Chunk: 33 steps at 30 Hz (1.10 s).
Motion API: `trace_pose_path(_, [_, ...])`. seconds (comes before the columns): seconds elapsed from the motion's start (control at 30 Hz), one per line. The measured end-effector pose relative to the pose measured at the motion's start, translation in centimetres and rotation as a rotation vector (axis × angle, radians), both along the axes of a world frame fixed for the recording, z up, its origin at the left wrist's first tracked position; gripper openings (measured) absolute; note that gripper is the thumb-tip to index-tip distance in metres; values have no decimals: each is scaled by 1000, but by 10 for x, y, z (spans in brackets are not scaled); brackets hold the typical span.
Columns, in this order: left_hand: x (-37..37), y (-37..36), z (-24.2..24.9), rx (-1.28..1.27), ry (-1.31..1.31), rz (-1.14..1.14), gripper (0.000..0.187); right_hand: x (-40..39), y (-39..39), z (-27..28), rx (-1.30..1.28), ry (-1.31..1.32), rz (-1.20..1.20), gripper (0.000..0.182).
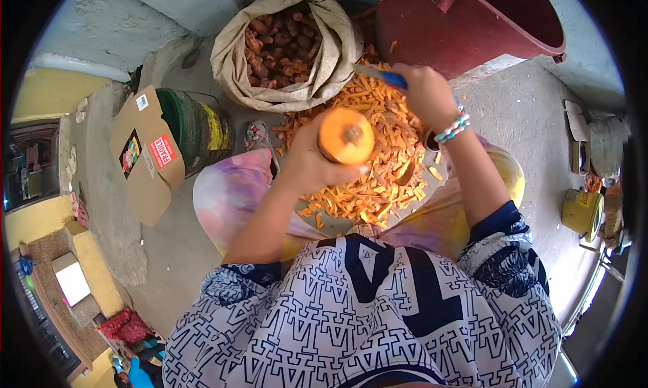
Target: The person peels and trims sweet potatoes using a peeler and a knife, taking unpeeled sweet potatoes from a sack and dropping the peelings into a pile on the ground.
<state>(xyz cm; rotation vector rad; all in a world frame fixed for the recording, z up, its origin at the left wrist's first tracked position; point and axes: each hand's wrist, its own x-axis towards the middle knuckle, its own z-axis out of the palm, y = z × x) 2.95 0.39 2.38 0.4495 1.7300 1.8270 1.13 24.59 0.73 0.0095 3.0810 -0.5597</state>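
bare grey concrete floor [533, 111], lit by even daylight. at the top edge a pale plastered wall [121, 16] meets the floor. an open sack [233, 70] of brown roots leans near that wall, with a dark red tub [472, 23] to its right. left of the sack stands a green drum [196, 128], a flattened cardboard box [145, 162] propped against it. at the floor's right edge sits a yellow tin [582, 212] beside small clutter too blurred to identify. at the left edge, beyond a raised concrete kerb [101, 185], yellow walls [40, 91] and a lower level appear.
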Motion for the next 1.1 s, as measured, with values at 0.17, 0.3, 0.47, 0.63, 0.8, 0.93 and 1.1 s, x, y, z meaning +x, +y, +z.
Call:
trace_pose_path(0.17, [-9,-6,-12,-19,106,165,63,26,-18,17,-150,40,57,26])
trace_pose_path(0.3, [-9,-4,-21,61,-1,228,65,57,-53,31,-253,-30,224,22])
trace_pose_path(0.47, [-8,0,-21,14,55,314,62,58,-58,33,-237,-42,256,24])
trace_pose_path(0.63, [-3,3,-18,27,127,279,59,48,-58,21,-170,-151,261,25])
trace_pose_path(0.8, [0,3,-21,-111,159,249,54,35,-52,1,-150,-104,220,28])
trace_pose_path(0.93, [-2,-3,-20,-81,67,233,52,30,-55,-5,-99,-28,228,13])
trace_pose_path(1.1, [-7,-11,-22,25,-287,175,49,18,-58,-15,-62,-47,244,20])
